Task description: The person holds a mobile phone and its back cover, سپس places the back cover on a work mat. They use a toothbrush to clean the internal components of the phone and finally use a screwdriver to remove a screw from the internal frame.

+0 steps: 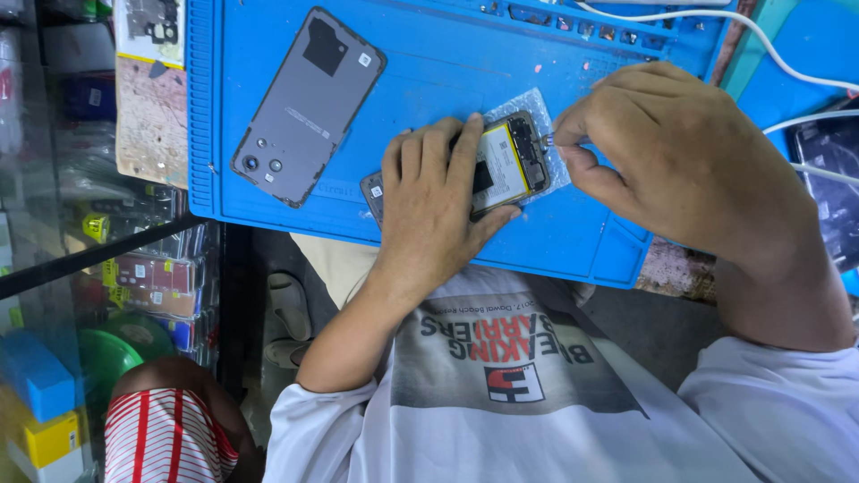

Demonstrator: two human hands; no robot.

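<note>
A: Setting?
B: Blue repair mat (429, 63) on a tabletop, with shallow tray slots along its far edge; shelves of small packaged stock at the left.

A: Central item?
B: Opened phone (501, 165), back removed, lying on the mat near its front edge. Pale battery exposed, dark circuit board at the phone's right end. A clear plastic sheet lies under it.

A: Left hand?
B: Left hand (434, 201) laid flat over the phone's left half, fingers spread on top and thumb hooked along the near side. The grip is a loose press, pinning the phone to the mat.

A: Right hand?
B: Right hand (667, 152) at the circuit-board end. Thumb and forefinger are pinched nearly shut at the phone's edge; whatever is between them is too small to tell.

A: Surroundings?
B: Grey back cover (309, 107), inner face up with camera holes showing, lies tilted on the mat, well apart to the left of the phone. White cable (761, 40) curves across the mat's upper right corner. Another person's knee in red-and-white striped cloth (165, 438) sits at lower left.
</note>
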